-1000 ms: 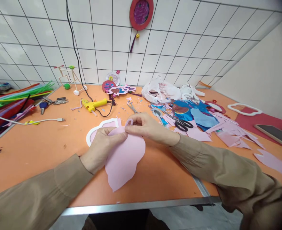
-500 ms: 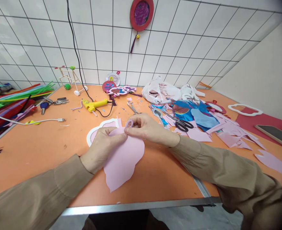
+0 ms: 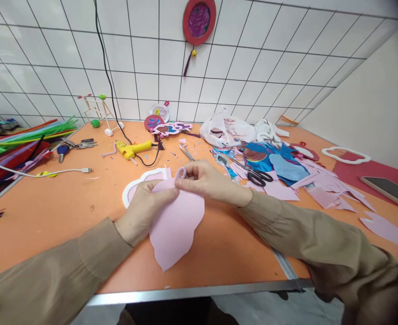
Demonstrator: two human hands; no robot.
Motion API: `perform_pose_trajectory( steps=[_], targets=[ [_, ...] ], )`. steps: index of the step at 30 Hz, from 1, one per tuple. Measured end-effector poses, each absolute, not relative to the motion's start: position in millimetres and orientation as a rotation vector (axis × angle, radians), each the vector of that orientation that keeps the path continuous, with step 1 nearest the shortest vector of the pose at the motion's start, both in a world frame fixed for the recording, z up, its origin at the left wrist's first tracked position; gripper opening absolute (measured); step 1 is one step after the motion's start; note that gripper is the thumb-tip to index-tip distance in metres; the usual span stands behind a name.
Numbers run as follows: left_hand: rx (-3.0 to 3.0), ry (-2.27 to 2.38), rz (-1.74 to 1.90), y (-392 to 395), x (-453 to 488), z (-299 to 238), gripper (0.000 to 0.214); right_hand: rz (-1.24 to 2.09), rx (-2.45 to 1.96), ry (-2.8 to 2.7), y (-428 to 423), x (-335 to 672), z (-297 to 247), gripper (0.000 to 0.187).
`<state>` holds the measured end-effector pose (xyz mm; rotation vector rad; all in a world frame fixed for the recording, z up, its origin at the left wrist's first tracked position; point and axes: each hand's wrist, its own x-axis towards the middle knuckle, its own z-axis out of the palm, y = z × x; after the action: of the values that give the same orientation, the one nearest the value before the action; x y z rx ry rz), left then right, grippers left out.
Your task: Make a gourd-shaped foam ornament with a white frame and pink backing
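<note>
A pink scalloped paper cutout (image 3: 177, 225) hangs tilted over the orange table, its pointed end toward me. My left hand (image 3: 146, 205) pinches its upper left edge between thumb and fingers. My right hand (image 3: 204, 180) is closed at the top edge, pinching a small lilac pipe-cleaner loop (image 3: 181, 173) against the paper. Both thumbs nearly meet there. Just behind, a white scalloped frame with pink backing (image 3: 130, 187) lies on the table, partly hidden by my left hand. Small scissors (image 3: 187, 153) lie beyond my right hand.
A yellow glue gun (image 3: 133, 149) with its cord lies behind left, near keys (image 3: 80, 144). Black-handled scissors (image 3: 258, 177) rest among pink paper scraps (image 3: 324, 185) at right. A white plastic bag (image 3: 228, 131) stands at the back, and colourful pipe cleaners (image 3: 26, 135) lie far left.
The lower end of the pink cutout has swung slightly right. Both hands keep their grip at nearly the same place.
</note>
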<state>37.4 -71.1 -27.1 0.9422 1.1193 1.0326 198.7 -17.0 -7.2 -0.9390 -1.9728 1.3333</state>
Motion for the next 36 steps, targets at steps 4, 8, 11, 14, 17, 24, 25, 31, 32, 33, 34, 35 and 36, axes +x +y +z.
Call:
perform_pose_trajectory(
  steps=[4, 8, 11, 14, 17, 24, 25, 31, 32, 33, 34, 35, 36],
  targets=[
    [0.901, 1.043, 1.076, -71, 37, -29, 0.033, 1.460, -0.899, -1.887, -14, 202, -6, 0.038],
    [0.879, 0.979, 1.097, -69, 37, -30, 0.033, 1.436, -0.889, -1.902, -13, 203, -6, 0.040],
    [0.871, 0.942, 1.092, -69, 36, -30, 0.033, 1.398, -0.913, -1.915, -13, 202, -6, 0.031],
    [0.867, 0.945, 1.092, -70, 36, -30, 0.033, 1.383, -0.936, -1.914, -14, 201, -6, 0.023],
    [0.865, 0.964, 1.087, -71, 36, -29, 0.033, 1.382, -0.925, -1.921, -14, 201, -6, 0.020],
    [0.885, 0.984, 1.054, -71, 35, -30, 0.032, 1.288, -0.723, -1.918, -12, 201, -8, 0.034],
    [0.889, 0.984, 1.047, -71, 35, -31, 0.032, 1.245, -0.706, -1.942, -12, 201, -8, 0.030],
    [0.879, 0.993, 1.059, -71, 35, -31, 0.030, 1.192, -0.637, -1.758, -4, 205, -8, 0.010],
    [0.872, 0.998, 1.057, -71, 35, -31, 0.030, 1.203, -0.646, -1.711, -1, 207, -8, 0.011],
    [0.865, 1.001, 1.055, -71, 35, -30, 0.030, 1.214, -0.676, -1.689, 2, 208, -8, 0.012],
    [0.860, 0.998, 1.056, -71, 35, -30, 0.030, 1.229, -0.731, -1.699, 6, 210, -8, 0.012],
    [0.858, 0.988, 1.055, -71, 36, -31, 0.029, 1.256, -0.804, -1.747, 9, 212, -9, 0.011],
    [0.859, 0.975, 1.053, -71, 36, -31, 0.029, 1.288, -0.889, -1.834, 11, 214, -10, 0.011]
  ],
)
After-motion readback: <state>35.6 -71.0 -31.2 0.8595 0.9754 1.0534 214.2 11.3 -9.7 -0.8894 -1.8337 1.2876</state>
